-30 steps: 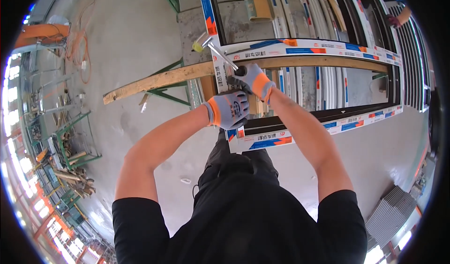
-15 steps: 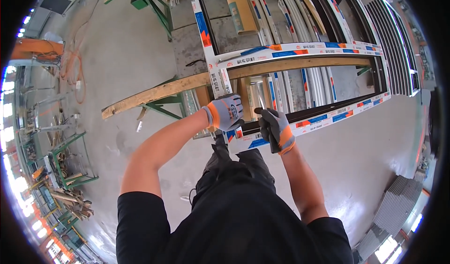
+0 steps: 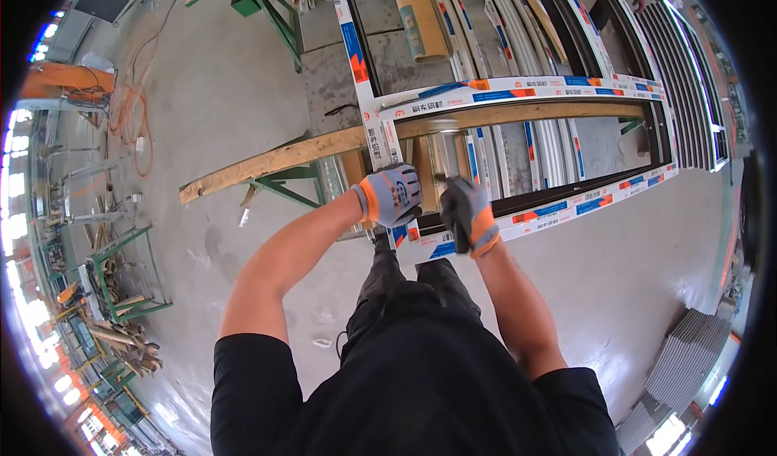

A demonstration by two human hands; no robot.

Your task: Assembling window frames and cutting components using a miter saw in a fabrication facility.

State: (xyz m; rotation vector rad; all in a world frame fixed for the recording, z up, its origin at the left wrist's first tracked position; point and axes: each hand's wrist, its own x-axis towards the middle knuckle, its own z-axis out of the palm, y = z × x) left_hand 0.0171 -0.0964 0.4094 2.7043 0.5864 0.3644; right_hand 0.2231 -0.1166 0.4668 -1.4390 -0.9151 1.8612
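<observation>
A window frame [image 3: 558, 212] wrapped in white, blue and orange film lies across supports before me. At its near left corner my left hand [image 3: 392, 195], in a grey and orange glove, is closed round the left side bar. My right hand [image 3: 465, 215], gloved alike, is a fist round a dark handle just right of it, over the near bar. The tool looks like a hammer; its shiny head [image 3: 443, 125] is smeared by motion above the frame opening. The left hand's fingertips are partly hidden under the glove.
A wooden beam [image 3: 267, 163] runs beneath the frame on a green metal stand [image 3: 293, 182]. Wrapped profiles [image 3: 518, 43] lie beyond. Dark slatted panels [image 3: 684, 84] stand at the right, near another person's hand [image 3: 641, 3]. An orange hose [image 3: 129, 116] trails on the floor at left.
My right hand has tilted and shifted slightly left, with the hammer now blurred. My left hand stays on the frame corner. The other person's arm shows more at the upper right.
</observation>
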